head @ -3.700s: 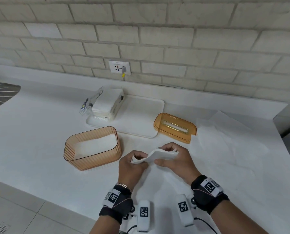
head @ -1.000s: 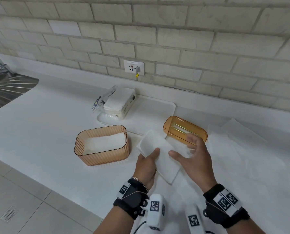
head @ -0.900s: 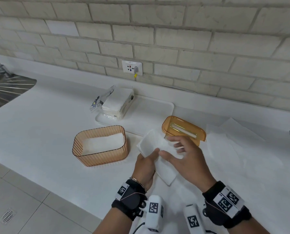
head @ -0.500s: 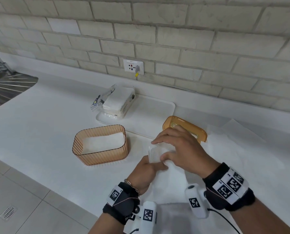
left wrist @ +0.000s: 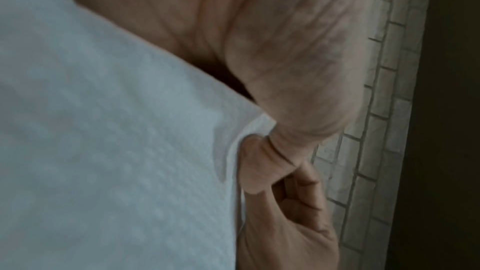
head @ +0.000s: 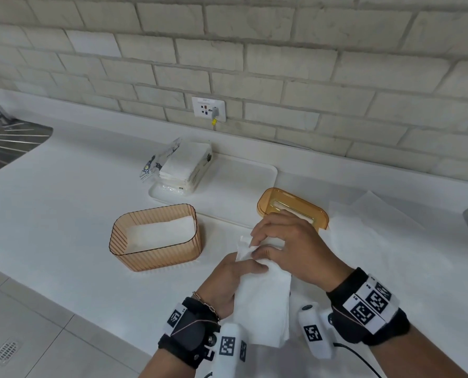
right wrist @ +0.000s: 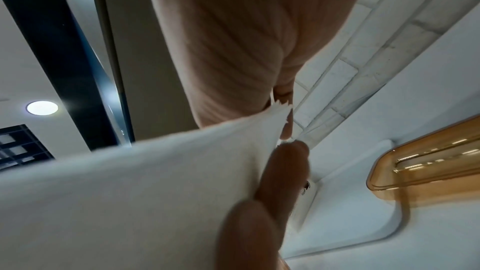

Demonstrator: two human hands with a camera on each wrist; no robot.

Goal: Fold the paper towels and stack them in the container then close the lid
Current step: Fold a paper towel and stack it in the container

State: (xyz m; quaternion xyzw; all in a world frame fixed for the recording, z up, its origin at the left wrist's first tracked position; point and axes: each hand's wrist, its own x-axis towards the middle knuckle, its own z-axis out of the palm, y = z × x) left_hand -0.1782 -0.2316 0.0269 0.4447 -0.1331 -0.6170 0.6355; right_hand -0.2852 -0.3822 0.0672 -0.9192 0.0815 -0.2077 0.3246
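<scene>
– Where is the paper towel?
– A folded white paper towel (head: 262,301) hangs above the worktop (head: 63,214), both hands pinching its top edge: left hand (head: 227,282) below, right hand (head: 295,249) above.
– And the container?
– The amber container (head: 156,238) sits just left, a towel inside; its lid (head: 292,207) lies behind the hands.

Paper towel (head: 262,304) upper end hidden under right hand (head: 295,249); lid (head: 295,207) near edge behind it. Sink (head: 6,143) cut off far left.

You have a white tray (head: 243,184) against the brick wall (head: 282,64), a wall socket (head: 208,108) above it, and a steel sink (head: 6,143) far left
</scene>
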